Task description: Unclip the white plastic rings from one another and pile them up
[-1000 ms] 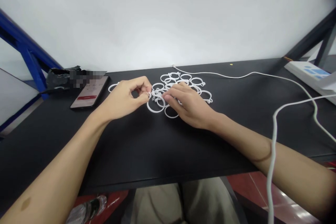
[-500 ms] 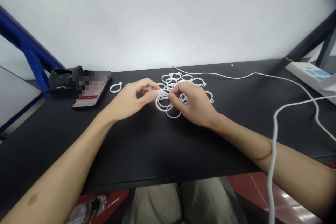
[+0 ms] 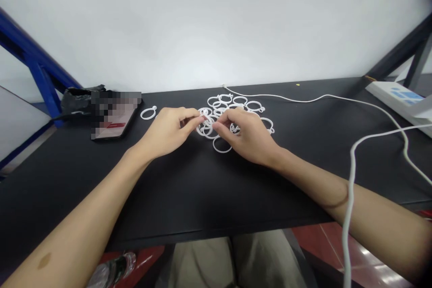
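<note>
My left hand (image 3: 170, 130) pinches a white curtain ring (image 3: 201, 134) between thumb and index finger, at the near left side of a loose heap of such rings. Close beside it, my right hand (image 3: 249, 135) bends over the heap with thumb and index finger together at the same ring; what exactly lies in this pinch is partly hidden. The heap's thin plastic rings (image 3: 255, 109) overlap, and several show a small round eyelet. One separate ring (image 3: 154, 108) lies left of my left hand. The right hand covers part of the heap.
A phone (image 3: 116, 121) and crumpled black plastic (image 3: 79, 103) lie at the left on the black table (image 3: 202, 198). A white cable (image 3: 290, 99) runs along the back to the right; another stretch (image 3: 351, 180) hangs before my right forearm. A white box (image 3: 398, 99) stands far right.
My left hand has shifted slightly down, and the ring at its fingertips has turned and moved a little left. The right fingertips have moved slightly left. Another ring edge now shows beside my left hand.
</note>
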The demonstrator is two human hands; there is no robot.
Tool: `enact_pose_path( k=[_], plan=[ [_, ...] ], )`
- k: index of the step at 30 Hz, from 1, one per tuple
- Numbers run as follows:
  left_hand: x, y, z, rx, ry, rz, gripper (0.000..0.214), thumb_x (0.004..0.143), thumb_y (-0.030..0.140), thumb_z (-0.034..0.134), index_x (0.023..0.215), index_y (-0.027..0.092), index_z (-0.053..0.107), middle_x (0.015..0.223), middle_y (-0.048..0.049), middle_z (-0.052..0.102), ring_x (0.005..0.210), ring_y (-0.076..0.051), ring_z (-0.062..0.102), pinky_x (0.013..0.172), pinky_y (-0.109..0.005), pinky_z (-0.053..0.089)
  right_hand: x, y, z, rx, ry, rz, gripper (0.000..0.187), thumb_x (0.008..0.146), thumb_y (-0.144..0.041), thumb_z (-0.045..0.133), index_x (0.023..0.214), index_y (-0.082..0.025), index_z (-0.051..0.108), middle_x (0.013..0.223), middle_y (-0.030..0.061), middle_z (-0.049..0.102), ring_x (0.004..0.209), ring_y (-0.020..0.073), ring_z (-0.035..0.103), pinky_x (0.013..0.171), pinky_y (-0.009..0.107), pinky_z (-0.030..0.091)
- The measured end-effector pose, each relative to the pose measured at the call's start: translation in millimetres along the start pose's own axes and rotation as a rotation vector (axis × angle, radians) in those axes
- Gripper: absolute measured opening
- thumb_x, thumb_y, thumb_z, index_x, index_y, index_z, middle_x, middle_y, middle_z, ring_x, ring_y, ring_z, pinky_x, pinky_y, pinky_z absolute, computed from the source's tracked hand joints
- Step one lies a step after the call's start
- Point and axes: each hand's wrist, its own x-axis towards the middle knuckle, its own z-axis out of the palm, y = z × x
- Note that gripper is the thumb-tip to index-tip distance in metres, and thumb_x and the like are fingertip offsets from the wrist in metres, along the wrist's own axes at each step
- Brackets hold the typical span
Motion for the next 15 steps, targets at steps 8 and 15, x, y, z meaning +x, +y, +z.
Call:
enact_pose_path(
  k=[8, 15],
  plan=[
    [0.7, -5.7, 6.4, 0.189, 0.052, 0.149, 0.030, 0.096, 0.034, 0.046, 0.097, 0.024, 0.074, 0.085, -0.0023, 0.072, 0.079, -0.017, 0.060, 0.072, -0.028, 0.043, -2.1, 1.5, 0.5, 0.080, -0.017, 0.007, 0.022, 0.091, -0.023, 0.057, 0.112, -0.017, 0.061, 0.095, 0.0047, 0.071, 0.077, 0.0131, 0.064, 0.075, 0.030, 0.052],
    [-0.5, -1.0, 6.4, 0.219, 0.111, 0.156, 0.024, 0.094, 0.034, 0.053, 0.091, 0.025, 0.076, 0.076, -0.0005, 0.071, 0.071, -0.015, 0.057, 0.067, -0.025, 0.043, -2.9, -2.5, -1.2, 0.128, -0.063, -0.018, 0.023, 0.091, -0.020, 0.056, 0.113, -0.015, 0.062, 0.097, 0.0048, 0.072, 0.075, 0.0116, 0.066, 0.072, 0.026, 0.053]
  ],
)
